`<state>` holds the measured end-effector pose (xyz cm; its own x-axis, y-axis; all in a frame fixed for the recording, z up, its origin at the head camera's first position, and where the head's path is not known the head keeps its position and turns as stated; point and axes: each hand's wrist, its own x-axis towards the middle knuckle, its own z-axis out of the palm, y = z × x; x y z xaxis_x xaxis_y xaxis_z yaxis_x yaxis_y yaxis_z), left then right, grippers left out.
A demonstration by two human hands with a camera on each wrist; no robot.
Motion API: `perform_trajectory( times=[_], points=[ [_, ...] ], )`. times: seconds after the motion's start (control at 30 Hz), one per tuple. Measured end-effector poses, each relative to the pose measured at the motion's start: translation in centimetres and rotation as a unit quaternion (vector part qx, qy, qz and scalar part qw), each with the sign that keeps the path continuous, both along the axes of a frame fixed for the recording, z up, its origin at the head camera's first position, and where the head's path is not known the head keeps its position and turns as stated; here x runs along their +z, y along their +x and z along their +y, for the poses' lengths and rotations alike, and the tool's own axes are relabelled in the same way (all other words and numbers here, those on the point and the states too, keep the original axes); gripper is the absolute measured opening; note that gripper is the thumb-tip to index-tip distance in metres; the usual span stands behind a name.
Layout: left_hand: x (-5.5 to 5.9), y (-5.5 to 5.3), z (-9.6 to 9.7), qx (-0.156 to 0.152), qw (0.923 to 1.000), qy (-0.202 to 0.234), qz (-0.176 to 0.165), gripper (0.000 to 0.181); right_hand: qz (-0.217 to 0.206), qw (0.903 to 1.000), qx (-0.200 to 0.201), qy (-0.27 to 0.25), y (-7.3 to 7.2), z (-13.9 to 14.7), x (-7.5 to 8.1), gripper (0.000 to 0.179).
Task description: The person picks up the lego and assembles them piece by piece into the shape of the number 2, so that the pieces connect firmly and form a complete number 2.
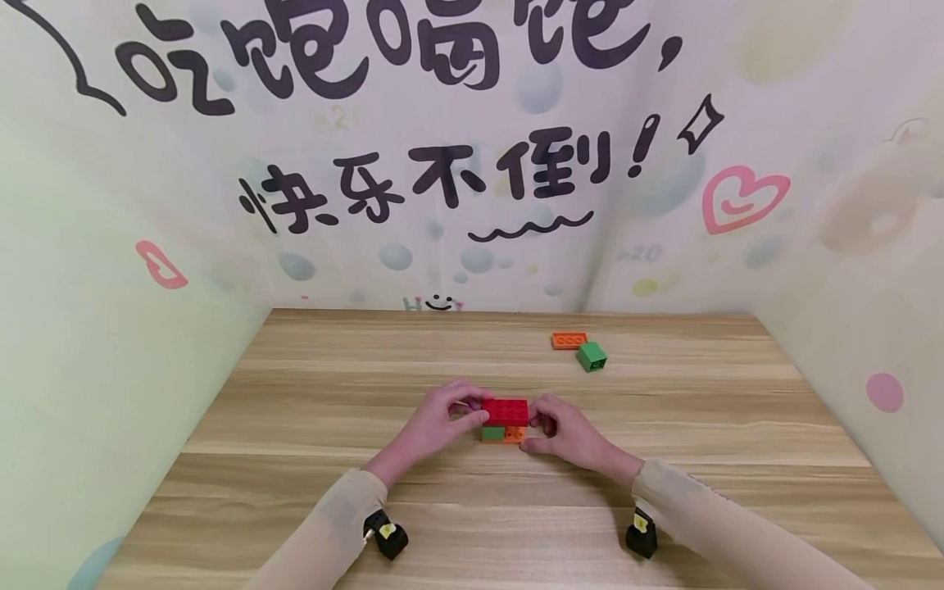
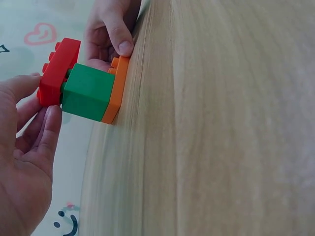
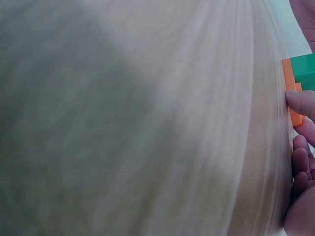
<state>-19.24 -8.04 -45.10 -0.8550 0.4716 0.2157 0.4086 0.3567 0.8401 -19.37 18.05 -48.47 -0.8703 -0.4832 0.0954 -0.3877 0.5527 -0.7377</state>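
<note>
A red brick [image 1: 505,412] is pinched between the thumb and fingers of my left hand [image 1: 441,419]. Directly beneath it, a green block [image 2: 87,92] stands on the left end of an orange studded plate [image 1: 515,435], which lies on the table. In the left wrist view, green studs show in a narrow gap under the red brick, which sits slightly tilted. My right hand [image 1: 571,433] pinches the plate's right end, thumb at the front edge and fingers behind. The plate's bare studs show beside the green block.
Farther back on the wooden table [image 1: 332,369], a second orange plate [image 1: 569,340] lies beside another green block [image 1: 592,356], right of the middle. A printed wall covering [image 1: 442,262] rises at the table's far edge and along both sides.
</note>
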Motion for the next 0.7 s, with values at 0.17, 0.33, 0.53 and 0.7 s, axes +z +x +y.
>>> perform_trajectory(
  times=[0.17,0.33,0.53,0.7],
  points=[
    [0.15,0.05,-0.05,-0.008,0.9999,0.006,0.000,0.029,0.002,1.0000,0.002,-0.002,-0.02,0.04,-0.01,0.026],
    [0.17,0.09,-0.14,-0.018,0.9998,0.008,0.006,0.030,0.004,1.0000,0.004,-0.004,0.00,0.05,0.03,0.026],
    [0.29,0.10,-0.17,-0.020,0.9997,0.001,0.010,0.029,0.004,1.0000,0.004,-0.006,0.04,0.01,0.06,0.026],
    [0.37,0.00,-0.16,-0.017,0.9998,-0.008,0.005,0.028,-0.001,1.0000,0.003,-0.006,0.14,-0.05,0.31,0.026]
  ],
)
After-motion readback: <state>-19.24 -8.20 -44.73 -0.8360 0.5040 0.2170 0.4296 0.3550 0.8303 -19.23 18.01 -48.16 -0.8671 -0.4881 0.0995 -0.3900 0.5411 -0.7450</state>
